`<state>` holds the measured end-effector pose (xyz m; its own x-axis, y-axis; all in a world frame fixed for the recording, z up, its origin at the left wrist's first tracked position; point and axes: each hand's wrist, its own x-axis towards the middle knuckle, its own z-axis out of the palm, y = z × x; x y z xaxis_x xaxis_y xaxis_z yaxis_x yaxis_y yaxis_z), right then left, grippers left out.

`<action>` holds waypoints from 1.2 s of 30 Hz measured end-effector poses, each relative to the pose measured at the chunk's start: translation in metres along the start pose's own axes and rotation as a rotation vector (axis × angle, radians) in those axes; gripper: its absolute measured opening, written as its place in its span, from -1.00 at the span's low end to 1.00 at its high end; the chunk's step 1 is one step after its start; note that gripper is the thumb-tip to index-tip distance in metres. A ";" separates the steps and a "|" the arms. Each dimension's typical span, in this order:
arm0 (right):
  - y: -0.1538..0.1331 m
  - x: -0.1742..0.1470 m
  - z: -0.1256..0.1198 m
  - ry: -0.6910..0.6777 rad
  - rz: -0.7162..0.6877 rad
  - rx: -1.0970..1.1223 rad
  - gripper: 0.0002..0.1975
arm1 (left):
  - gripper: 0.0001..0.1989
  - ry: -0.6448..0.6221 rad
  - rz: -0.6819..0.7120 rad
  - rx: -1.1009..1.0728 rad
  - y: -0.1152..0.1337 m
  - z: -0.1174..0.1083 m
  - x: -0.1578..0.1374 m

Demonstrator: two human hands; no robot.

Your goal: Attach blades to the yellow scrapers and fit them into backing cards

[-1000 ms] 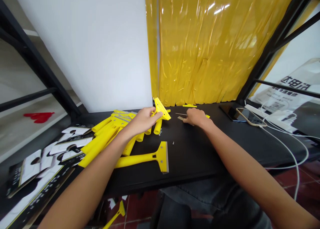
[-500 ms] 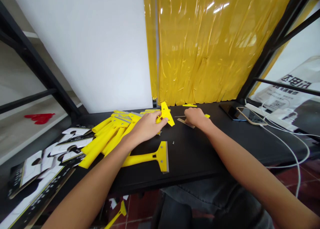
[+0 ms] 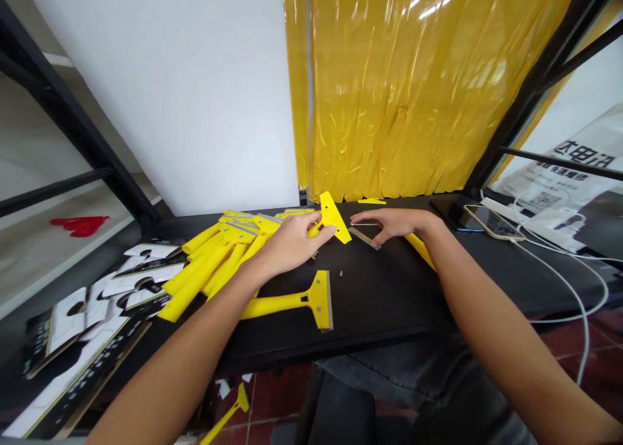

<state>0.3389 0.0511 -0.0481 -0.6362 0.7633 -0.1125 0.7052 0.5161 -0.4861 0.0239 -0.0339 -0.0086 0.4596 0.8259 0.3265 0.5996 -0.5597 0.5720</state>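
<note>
The yellow scraper (image 3: 335, 219) was held over the bench (image 3: 384, 296), pinched between the thumb and fingers of the left grip (image 3: 294, 239). Its handle ran leftward into the hand; its wide head projected rightward past the fingertips, long edge slanting from far left to near right. A white printed bag (image 3: 535, 195) was at far right, contents not discernible. The right grip (image 3: 396, 221) was spread, thumb at the near end of a metal blade (image 3: 363, 237); contact could not be confirmed. A second scraper (image 3: 298, 300) lay nearer the front edge, blade facing right.
</note>
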 end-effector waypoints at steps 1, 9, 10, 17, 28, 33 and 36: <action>0.001 0.002 0.001 -0.007 -0.001 0.010 -0.11 | -0.67 -0.011 -0.006 -0.054 0.000 -0.001 0.000; 0.000 0.017 0.009 0.014 0.087 -0.061 -0.22 | -0.70 -0.340 -0.234 -0.648 -0.001 -0.009 0.000; -0.002 0.020 0.011 0.044 0.078 -0.060 -0.22 | -0.70 -0.351 -0.259 -0.688 -0.002 -0.008 0.000; -0.017 0.026 0.018 0.101 -0.008 -0.033 -0.20 | -0.69 -0.366 -0.297 -0.754 -0.008 -0.003 0.001; -0.008 0.035 0.029 0.155 -0.009 -0.006 -0.18 | -0.68 -0.386 -0.258 -0.704 -0.007 -0.002 -0.001; 0.000 0.037 0.033 0.170 0.061 0.000 -0.07 | -0.69 -0.397 -0.263 -0.678 -0.003 -0.002 -0.003; 0.004 0.038 0.032 0.175 0.072 0.006 -0.08 | -0.69 -0.395 -0.264 -0.671 -0.003 -0.002 -0.003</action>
<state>0.3071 0.0699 -0.0824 -0.5199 0.8542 0.0052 0.7446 0.4562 -0.4872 0.0194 -0.0348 -0.0094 0.6303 0.7700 -0.0996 0.2585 -0.0872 0.9621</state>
